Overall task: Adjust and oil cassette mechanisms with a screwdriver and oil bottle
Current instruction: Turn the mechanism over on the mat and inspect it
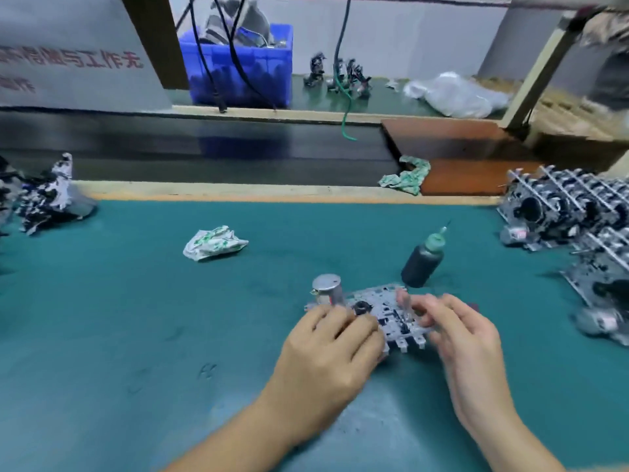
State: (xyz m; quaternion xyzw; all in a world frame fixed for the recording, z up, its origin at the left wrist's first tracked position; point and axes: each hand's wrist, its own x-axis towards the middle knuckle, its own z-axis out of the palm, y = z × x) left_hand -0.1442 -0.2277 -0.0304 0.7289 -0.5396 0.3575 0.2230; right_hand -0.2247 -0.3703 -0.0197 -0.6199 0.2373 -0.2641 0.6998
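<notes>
A grey cassette mechanism (381, 306) with a round silver motor (328, 287) lies on the green mat (136, 318), near the middle. My left hand (326, 356) grips its left end, fingers curled over the edge. Over the right half of the mechanism, my right hand (466, 338) pinches a small clear-handled screwdriver (404, 306). The screwdriver stands upright with its tip down on the mechanism. The image is blurred there. A dark oil bottle (422, 262) with a green cap and needle tip stands just behind the mechanism, untouched.
A crumpled white-green cloth (214, 241) lies on the mat to the left. Several stacked mechanisms (571, 212) fill the right edge, and another pile (44, 195) sits at far left. Behind the mat runs a black conveyor belt (204, 148), with a blue bin (238, 66) beyond.
</notes>
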